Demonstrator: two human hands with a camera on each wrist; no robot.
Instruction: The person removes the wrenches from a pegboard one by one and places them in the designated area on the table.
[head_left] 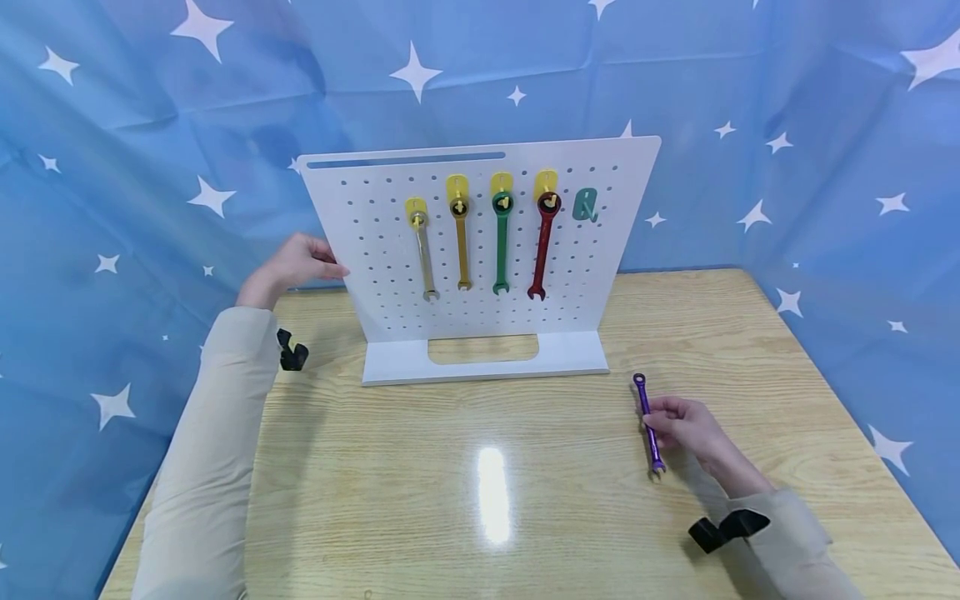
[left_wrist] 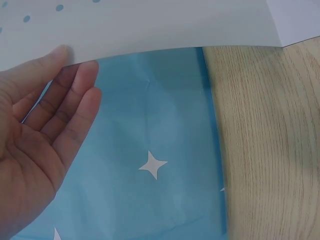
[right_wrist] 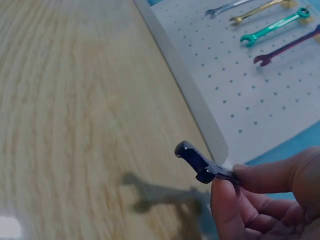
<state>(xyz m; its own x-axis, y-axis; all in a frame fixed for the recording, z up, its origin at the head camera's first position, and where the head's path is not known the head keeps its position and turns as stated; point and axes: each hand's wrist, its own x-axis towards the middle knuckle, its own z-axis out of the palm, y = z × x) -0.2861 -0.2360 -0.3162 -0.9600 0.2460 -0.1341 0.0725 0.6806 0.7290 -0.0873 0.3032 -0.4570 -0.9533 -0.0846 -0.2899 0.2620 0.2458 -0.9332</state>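
I have the purple wrench pinched between thumb and forefinger of the right hand, raised off the table, out to the right of the board. The left hand pinches the board's left edge – thumb on the front face, other fingers behind, lying close together.

What worries me from here: the purple wrench is slim and gripped by fingertips alone, so a knock on its ring end could spin it or drop it. If the left hand pulled unevenly, the board might skew or tip, and whatever hangs on the yellow hooks could swing off. Anything brought near the bare green hook could brush the red wrench beside it.

My count: five wrenches – one in hand, four hung, namely the silver wrench, gold wrench, green wrench and that red one. Five hooks, four yellow and one green; one board, one table, two hands
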